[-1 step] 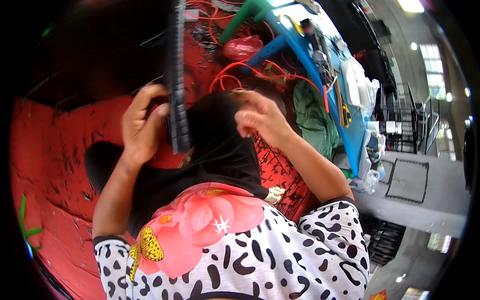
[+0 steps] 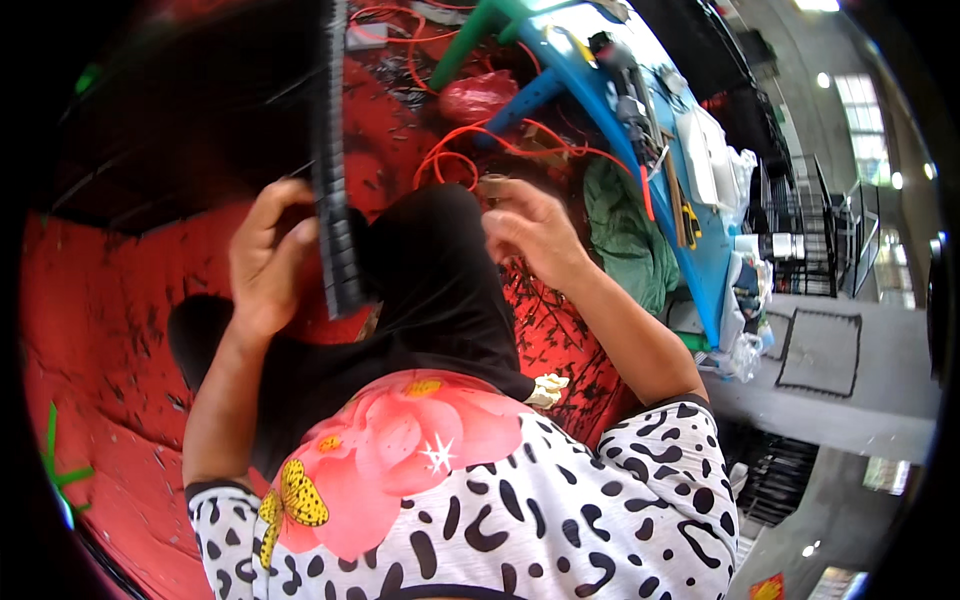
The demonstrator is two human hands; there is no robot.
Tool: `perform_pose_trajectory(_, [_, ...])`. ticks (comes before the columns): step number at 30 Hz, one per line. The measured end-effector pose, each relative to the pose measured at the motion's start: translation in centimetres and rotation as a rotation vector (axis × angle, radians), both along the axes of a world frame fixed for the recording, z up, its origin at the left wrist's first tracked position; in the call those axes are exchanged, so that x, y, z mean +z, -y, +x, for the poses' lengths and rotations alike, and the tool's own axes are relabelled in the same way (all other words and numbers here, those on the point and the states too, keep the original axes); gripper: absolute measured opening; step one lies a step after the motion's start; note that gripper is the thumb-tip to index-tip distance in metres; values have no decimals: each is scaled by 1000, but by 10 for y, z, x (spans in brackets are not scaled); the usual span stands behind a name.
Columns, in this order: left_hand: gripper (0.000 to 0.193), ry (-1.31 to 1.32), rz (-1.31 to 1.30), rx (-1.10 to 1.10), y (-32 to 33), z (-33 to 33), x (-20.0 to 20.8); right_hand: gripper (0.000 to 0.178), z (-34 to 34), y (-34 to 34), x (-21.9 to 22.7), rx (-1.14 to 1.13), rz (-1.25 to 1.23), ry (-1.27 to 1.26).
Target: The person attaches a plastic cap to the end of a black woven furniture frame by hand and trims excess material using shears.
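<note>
A large black piece with a ridged, strip-like edge [image 2: 338,200] stands upright at the left, over my lap. My left hand [image 2: 268,255] is at the lower part of this edge, thumb and fingers bent against it; the fingertips go out of sight at the strip. To the right of my black-trousered knee [image 2: 430,235] hovers my right hand [image 2: 535,230], apart from the black piece. Its fingers are curled together and a little blurred. Something small and brownish shows at the fingertips, too unclear to name.
Red sheeting [image 2: 120,330] strewn with black scraps covers the floor. At the right stands a blue table [image 2: 690,270] with tools on it. An orange hose [image 2: 520,145], a pink plastic bag [image 2: 480,97] and a green cloth [image 2: 625,235] lie by its legs.
The black piece and my left hand have shifted slightly left, the hand also a bit lower. My right hand has moved slightly right, farther from the piece.
</note>
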State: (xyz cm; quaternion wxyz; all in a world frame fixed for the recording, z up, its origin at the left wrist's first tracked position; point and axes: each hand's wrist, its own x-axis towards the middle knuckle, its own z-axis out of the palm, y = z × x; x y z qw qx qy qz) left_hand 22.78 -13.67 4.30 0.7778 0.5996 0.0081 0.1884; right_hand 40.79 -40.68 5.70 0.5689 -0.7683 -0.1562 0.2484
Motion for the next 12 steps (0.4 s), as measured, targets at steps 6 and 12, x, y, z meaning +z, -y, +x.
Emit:
perform_pose_trajectory(6, [27, 60, 691, 62, -28, -9, 21, 27, 37, 23, 31, -205, 81, 83])
perform_pose_trajectory(12, [47, -81, -214, 113, -9, -29, -15, 81, 53, -113, 40, 200, -26, 158])
